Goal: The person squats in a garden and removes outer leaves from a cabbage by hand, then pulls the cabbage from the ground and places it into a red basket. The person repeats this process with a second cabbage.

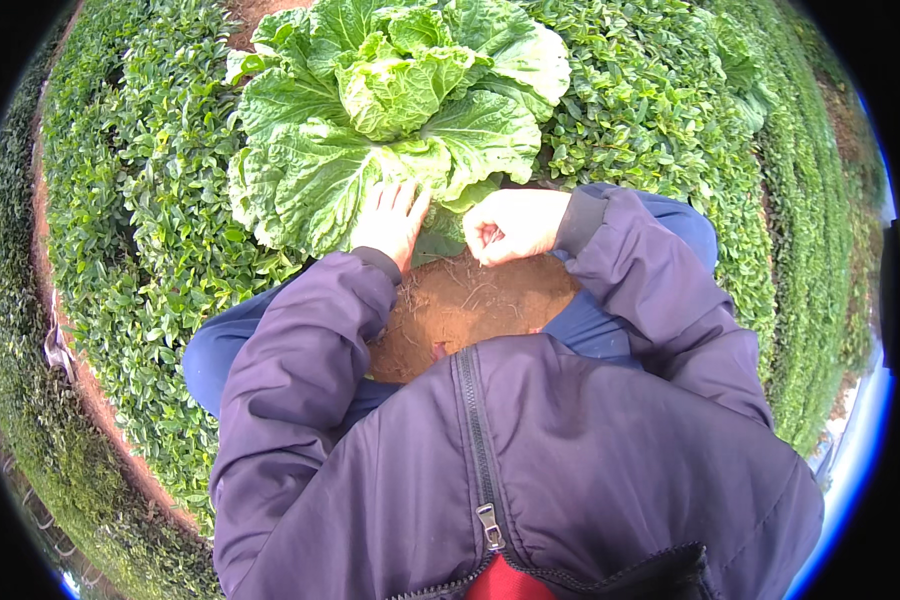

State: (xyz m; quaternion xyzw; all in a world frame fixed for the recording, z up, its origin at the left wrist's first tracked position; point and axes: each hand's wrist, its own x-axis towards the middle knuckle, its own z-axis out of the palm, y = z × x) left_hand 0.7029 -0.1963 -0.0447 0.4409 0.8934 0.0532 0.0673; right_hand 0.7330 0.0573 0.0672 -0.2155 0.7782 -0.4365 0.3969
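A large leafy cabbage (412, 90), its outer leaves spread wide around a paler crinkled heart, grows in front of me. Palm down, my left hand (391, 221) lies against the near edge of an outer leaf, fingers extended and slightly apart. My right hand (516, 226) is curled into a loose fist just right of it, below the cabbage's near leaves. No object shows in that fist, though its inside is partly shadowed. Under both hands is a patch of brown soil (480, 300) with dry straw-like bits and thin roots on it.
Dense leafy green bushes (157, 150) stand close on my left, and more bushes (645, 112) on my right. A bare soil path (97, 397) curves along the far left, with a pale scrap (58, 349) beside it. My bent knees (221, 352) flank the soil patch.
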